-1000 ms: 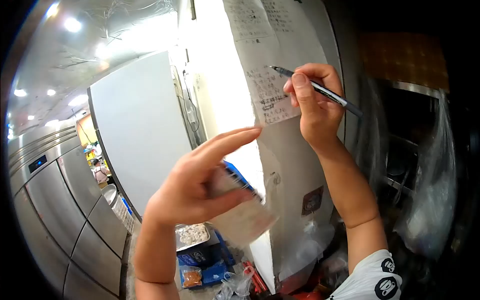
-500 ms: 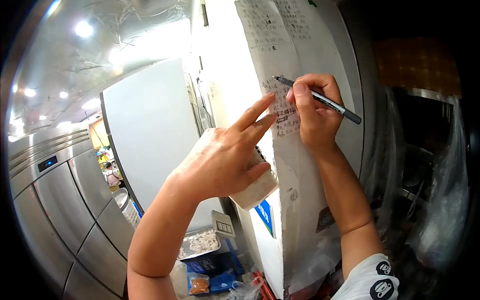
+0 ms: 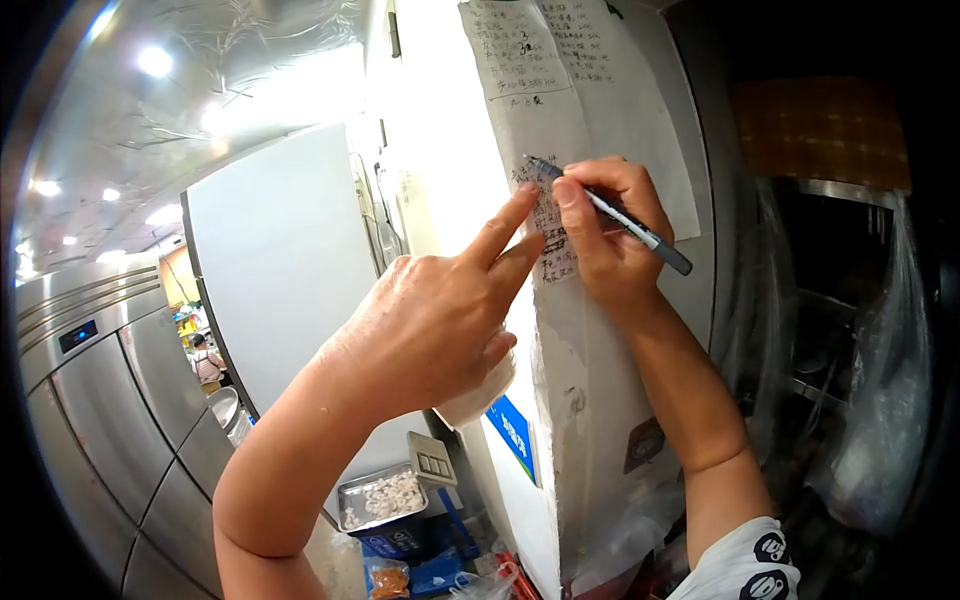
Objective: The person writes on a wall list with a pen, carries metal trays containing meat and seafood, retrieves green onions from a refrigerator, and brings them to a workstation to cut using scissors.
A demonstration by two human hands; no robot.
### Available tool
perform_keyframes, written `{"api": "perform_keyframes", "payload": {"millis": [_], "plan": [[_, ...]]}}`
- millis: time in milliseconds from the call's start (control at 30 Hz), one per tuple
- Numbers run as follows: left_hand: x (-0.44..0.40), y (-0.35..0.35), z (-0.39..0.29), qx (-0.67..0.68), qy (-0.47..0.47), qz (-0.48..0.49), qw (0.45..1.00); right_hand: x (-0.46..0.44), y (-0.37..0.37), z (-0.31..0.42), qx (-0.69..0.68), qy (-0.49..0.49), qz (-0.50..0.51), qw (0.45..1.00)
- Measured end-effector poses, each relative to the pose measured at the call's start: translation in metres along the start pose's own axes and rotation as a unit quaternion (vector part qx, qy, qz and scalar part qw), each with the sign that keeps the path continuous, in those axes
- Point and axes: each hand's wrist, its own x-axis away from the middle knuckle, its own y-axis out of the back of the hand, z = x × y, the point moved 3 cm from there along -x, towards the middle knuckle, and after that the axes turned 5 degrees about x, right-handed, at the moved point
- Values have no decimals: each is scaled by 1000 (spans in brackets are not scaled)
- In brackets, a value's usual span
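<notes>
My right hand (image 3: 617, 228) grips a black-and-grey pen (image 3: 640, 230), its tip at the upper part of a handwritten slip of paper (image 3: 556, 268) stuck on a wall corner. Two fingers of my left hand (image 3: 430, 320) stretch out against the slip's left side, close to the pen tip. Its other fingers are hidden behind the hand. A whitish object with a rounded edge (image 3: 482, 402) shows beneath the left palm and thumb; whether the hand holds it cannot be made out. Above hangs a larger sheet with handwritten lines (image 3: 520, 70).
Steel cabinets (image 3: 90, 400) stand left of a white panel (image 3: 275, 290). Below are a tray of pale food pieces (image 3: 385, 497), a scale-like box (image 3: 432, 458) and blue packages (image 3: 430, 575). Plastic sheeting (image 3: 870, 430) hangs at right. A person (image 3: 205, 362) is far behind.
The view has shifted slightly, so most things sit further left. The pen tip remains near the top of the slip, and the pen is tilted a little more steeply. Both hands stay at the paper.
</notes>
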Motion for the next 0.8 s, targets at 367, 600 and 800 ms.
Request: {"api": "perform_keyframes", "payload": {"millis": [367,600,800], "plan": [[-8,-6,0,-11,-29,0,1000,-6,9,-22,-143,-104,-45,983],[-9,-7,7,10,-26,16,999,-20,23,-1,-140,-53,-25,988],[-10,-9,10,-5,-18,49,999,-33,-5,-17,-143,-32,-31,989]]}}
